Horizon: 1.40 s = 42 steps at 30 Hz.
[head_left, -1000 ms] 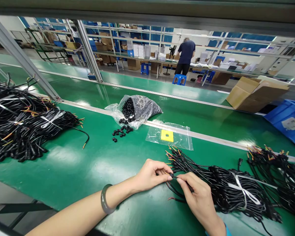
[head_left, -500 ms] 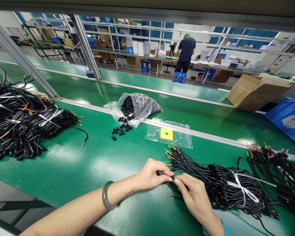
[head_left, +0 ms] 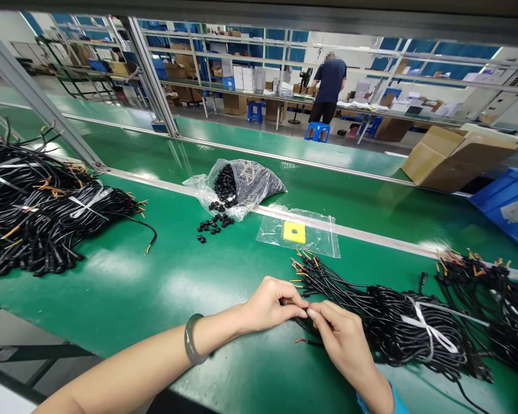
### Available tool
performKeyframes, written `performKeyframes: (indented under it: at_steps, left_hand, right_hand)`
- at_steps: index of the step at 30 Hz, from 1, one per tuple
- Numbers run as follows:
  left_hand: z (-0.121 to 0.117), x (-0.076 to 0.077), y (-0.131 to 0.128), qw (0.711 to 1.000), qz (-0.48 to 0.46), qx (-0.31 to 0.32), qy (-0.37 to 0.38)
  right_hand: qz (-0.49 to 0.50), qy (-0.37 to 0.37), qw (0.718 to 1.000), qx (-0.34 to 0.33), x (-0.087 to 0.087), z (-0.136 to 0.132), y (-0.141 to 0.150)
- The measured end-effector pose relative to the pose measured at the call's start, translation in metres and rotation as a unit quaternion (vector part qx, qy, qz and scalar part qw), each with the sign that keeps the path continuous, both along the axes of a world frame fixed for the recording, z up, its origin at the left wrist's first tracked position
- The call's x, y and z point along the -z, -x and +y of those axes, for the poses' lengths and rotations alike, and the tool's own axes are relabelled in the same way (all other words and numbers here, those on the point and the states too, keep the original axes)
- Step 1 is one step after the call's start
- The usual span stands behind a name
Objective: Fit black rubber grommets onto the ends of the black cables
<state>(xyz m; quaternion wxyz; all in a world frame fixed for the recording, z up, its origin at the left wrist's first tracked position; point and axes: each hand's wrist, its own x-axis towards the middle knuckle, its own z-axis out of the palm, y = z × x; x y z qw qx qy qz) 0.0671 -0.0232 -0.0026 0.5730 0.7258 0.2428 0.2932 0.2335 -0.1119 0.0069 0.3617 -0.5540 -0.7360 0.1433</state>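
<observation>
presently, the left hand [head_left: 274, 305] and right hand [head_left: 341, 330] are both closed to a pinch, holding a small dark cable piece [head_left: 308, 311] between their fingertips, mostly hidden. compared with a second ago, the gap between fingertips is narrower; judged, fine two-handed work on that piece continues. the tied cable bundle [head_left: 414, 328] crowds three o'clock, limiting the right hand. the green bench [head_left: 155, 299] offers bare room at nine to ten o'clock; its near edge lies at eight. farther, a clear pouch [head_left: 323, 236] sits at twelve, a bag of black caps [head_left: 259, 184] at eleven.
</observation>
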Motion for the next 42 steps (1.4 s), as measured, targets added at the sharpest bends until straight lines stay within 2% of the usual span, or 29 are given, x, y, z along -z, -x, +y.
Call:
performKeyframes:
  at_steps: [4, 8, 16, 22, 35, 42]
  left_hand:
    - [0.001, 0.001, -0.003, 0.991, -0.018, -0.018, 0.133]
    - [0.001, 0.001, -0.004, 0.986, -0.014, -0.02, 0.166]
    - [-0.005, -0.001, -0.005, 0.989, 0.021, -0.037, 0.143]
    - [-0.008, 0.001, -0.006, 0.996, 0.011, -0.039, 0.082]
    - [-0.012, 0.005, -0.009, 0.993, -0.017, -0.034, 0.116]
    - [-0.008, 0.003, -0.011, 0.994, -0.003, -0.034, 0.107]
  right_hand:
    - [-0.035, -0.016, 0.999, 0.002, -0.006, 0.0, -0.006]
    - [-0.058, -0.032, 0.998, 0.004, -0.003, 0.0, -0.011]
    - [-0.016, -0.02, 1.0, -0.01, 0.003, 0.0, -0.007]
    - [-0.006, -0.019, 1.0, -0.009, 0.004, 0.001, -0.008]
    - [-0.001, -0.003, 1.0, -0.019, 0.003, -0.001, -0.007]
    - [-0.013, 0.001, 1.0, -0.026, -0.001, 0.001, -0.009]
